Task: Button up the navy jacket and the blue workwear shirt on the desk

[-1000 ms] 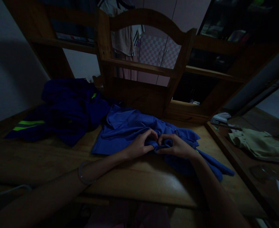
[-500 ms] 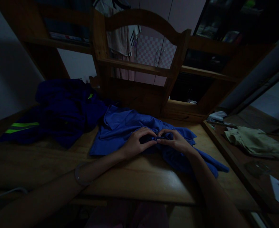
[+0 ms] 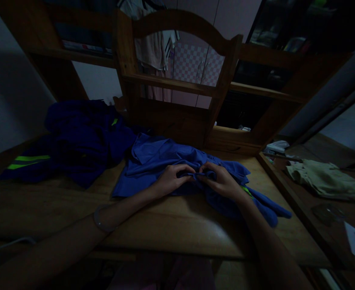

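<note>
Got both hands down on a blue garment (image 3: pixel 154 155), lying crumpled across the middle of a wooden desk (image 3: pixel 165 227). Left hand (image 3: pixel 170 180): thumb and forefinger curved into a narrow loop, tips closed on a bit of the blue fabric. Right hand (image 3: pixel 225 182): pretty much the mirror of that, thumb and fingertips pinching a bunched fold, with more cloth poking up inside the curl. Both sets of tips right next to each other, with a little ridge of fabric between. Can't tell whether actually touching.

Now the murky stuff. Really dim light all round. Can't make out any button or seam in the pinch, and can't separate the rest of the fingers, tucked behind or lost in shadow. Part of the garment hidden under the right hand and forearm, with a yellow-green strip (image 3: pixel 247 192) just peeking out beside the wrist. Both forearms cut off at the bottom edge. Off to the left, a dark blue garment (image 3: pixel 77 141) in a heap, too dark to sort out its folds. Over on the right, a glassy object (image 3: pixel 327 212), barely readable.
</note>
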A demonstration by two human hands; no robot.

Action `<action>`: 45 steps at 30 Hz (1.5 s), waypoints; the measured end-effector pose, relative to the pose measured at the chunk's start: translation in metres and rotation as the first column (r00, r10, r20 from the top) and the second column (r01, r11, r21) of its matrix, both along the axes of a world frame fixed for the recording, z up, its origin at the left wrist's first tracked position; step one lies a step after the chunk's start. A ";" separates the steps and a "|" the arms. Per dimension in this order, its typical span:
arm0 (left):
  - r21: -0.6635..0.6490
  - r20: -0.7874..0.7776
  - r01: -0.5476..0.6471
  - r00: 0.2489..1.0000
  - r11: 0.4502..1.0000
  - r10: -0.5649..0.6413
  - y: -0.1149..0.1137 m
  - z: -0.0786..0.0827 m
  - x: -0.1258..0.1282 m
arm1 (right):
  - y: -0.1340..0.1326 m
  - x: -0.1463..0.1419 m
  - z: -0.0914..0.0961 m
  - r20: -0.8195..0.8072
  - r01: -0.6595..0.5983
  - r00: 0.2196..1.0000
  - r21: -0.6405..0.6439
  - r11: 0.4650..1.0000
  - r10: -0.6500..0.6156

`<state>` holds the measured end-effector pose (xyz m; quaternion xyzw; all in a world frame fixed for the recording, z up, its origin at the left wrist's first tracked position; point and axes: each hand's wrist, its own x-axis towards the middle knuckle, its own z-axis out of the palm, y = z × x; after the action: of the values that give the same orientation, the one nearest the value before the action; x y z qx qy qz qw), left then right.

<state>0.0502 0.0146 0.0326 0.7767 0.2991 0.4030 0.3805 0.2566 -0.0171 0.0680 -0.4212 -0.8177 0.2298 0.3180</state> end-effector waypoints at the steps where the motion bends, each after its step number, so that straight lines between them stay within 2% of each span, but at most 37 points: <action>1: -0.012 -0.006 0.012 1.000 1.000 -0.012 0.001 0.000 -0.001 | -0.001 0.000 0.000 0.010 -0.002 1.000 0.010 1.000 0.002; 5: -0.051 -0.015 0.043 0.999 0.998 -0.044 0.005 -0.001 -0.002 | -0.001 0.000 -0.001 0.042 -0.016 0.999 0.021 1.000 0.015; 21: -0.038 0.003 -0.044 0.999 0.998 0.044 -0.002 0.000 0.005 | -0.003 -0.009 -0.005 0.141 -0.041 0.990 0.092 0.995 0.028; 27: -0.038 -0.009 -0.008 1.000 0.999 0.008 -0.003 -0.002 0.005 | -0.004 -0.006 0.002 0.069 -0.025 0.997 -0.005 1.000 0.025; 34: -0.063 0.014 0.000 1.000 0.998 0.001 -0.003 -0.002 0.005 | -0.001 0.003 0.007 0.058 -0.045 0.997 -0.145 0.988 0.054; 45: -0.073 0.039 -0.005 0.999 0.997 0.008 0.004 -0.009 0.003 | -0.002 -0.002 -0.001 0.085 -0.015 0.996 -0.022 1.000 0.017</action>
<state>0.0530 0.0184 0.0234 0.7535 0.3085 0.4081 0.4129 0.2541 -0.0188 0.0669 -0.4276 -0.8313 0.2229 0.2764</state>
